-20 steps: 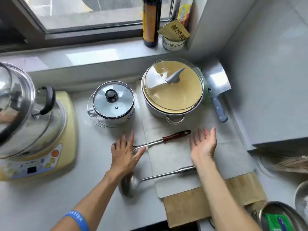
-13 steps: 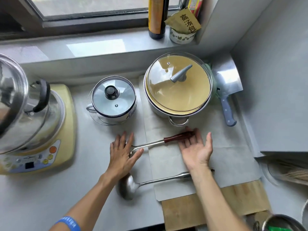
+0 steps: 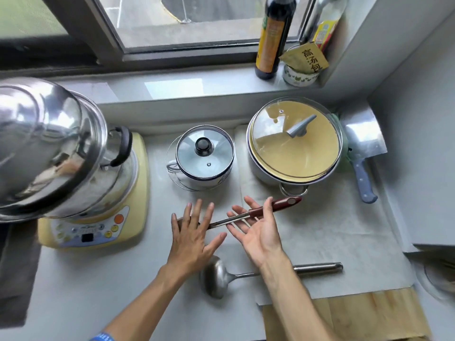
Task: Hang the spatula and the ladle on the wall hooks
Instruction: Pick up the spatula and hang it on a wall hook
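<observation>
Spatula pickup underway: right hand [image 3: 256, 230], palm up and fingers spread, is slipping under the spatula [image 3: 253, 212] handle while left hand [image 3: 192, 232] is lying flat over its blade; ladle [image 3: 246, 275] is resting nearer, untouched; next likely needs fingers closing.

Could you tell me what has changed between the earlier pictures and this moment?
The right hand has moved left, palm up, under the spatula, whose handle now lies across its open fingers, not yet clasped. The left hand stays flat over the spatula's blade end. The ladle and both pots lie as before.
</observation>
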`<state>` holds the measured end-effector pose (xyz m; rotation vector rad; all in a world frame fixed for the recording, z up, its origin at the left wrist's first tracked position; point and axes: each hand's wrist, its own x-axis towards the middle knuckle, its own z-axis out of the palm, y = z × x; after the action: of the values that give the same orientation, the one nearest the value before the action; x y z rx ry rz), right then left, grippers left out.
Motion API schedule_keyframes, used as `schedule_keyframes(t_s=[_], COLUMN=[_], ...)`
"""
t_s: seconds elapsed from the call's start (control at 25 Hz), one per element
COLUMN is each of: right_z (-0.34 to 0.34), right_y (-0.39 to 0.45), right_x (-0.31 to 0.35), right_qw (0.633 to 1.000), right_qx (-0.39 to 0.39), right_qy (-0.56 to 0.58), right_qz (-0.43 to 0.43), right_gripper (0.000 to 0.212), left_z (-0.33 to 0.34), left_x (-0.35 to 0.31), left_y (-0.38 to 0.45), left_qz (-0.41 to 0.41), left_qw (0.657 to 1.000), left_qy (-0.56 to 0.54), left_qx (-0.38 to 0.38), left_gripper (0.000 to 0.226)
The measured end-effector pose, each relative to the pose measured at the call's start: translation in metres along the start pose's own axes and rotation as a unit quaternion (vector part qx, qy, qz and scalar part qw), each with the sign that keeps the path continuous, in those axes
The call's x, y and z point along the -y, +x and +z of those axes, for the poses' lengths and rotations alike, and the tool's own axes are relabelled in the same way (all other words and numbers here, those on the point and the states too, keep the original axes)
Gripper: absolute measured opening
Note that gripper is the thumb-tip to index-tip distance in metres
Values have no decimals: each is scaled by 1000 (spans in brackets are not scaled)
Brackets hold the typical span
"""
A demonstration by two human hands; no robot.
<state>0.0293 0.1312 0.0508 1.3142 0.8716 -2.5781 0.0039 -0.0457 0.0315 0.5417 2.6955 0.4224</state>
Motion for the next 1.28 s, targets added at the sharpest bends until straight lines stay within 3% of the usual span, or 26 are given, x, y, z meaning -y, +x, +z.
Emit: schedule_keyframes(t_s=[0.24,0.44,0.68,0.96,1.28], right_z=[24,49,52,50,50], right_y=[-69,-143,-226,-262,-248], right_x=[64,189,335,426,451], right_qw=[986,953,907,881,871], right_qx=[51,11,-14,-20,-74], right_qy=[-32,-90,-138,-194,-257], right_qz=[-152,-290,-398,-430,-412], right_gripper=[67,70,70,66,66], left_z=[-55,-120,-182,-204,-176], left_x=[-39,-141,-276,-370,-399], left_y=[2,46,87,116,127], left_qz=[145,241,316,319,287], left_qw=[981,950,922,909,918], left_qy=[-14,-54,-83,-96,-164], left_qx=[-126,-188,-210,-249,-221], left_gripper=[77,85,105,104,101])
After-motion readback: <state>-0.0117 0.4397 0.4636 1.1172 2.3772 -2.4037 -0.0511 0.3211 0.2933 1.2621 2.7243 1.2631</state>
